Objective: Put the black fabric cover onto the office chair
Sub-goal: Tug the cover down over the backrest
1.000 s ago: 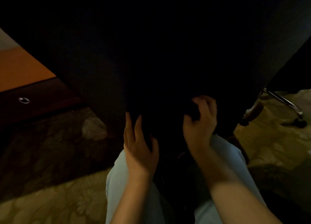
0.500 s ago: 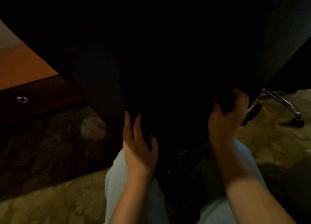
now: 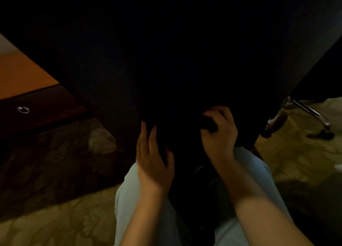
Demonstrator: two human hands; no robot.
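Note:
The black fabric cover (image 3: 175, 57) fills the upper view, stretched over the office chair's back, which is hidden beneath it. Only the chair's chrome base leg (image 3: 305, 110) and a caster show at the right. My left hand (image 3: 153, 158) lies flat against the cover's lower edge with straight fingers. My right hand (image 3: 220, 133) grips a bunched fold of the cover's bottom hem, fingers curled round it. The dark fabric makes seams hard to see.
A wooden desk (image 3: 24, 79) with a dark drawer front and round metal pull (image 3: 23, 109) stands at the left. Patterned carpet (image 3: 55, 223) covers the floor. A crumpled pale bag (image 3: 101, 142) lies by the chair. My light trousers (image 3: 129, 199) are below.
My right hand went out to the cover's right lower corner, then came back toward the middle and now grips a fold of the hem. The left hand stayed put.

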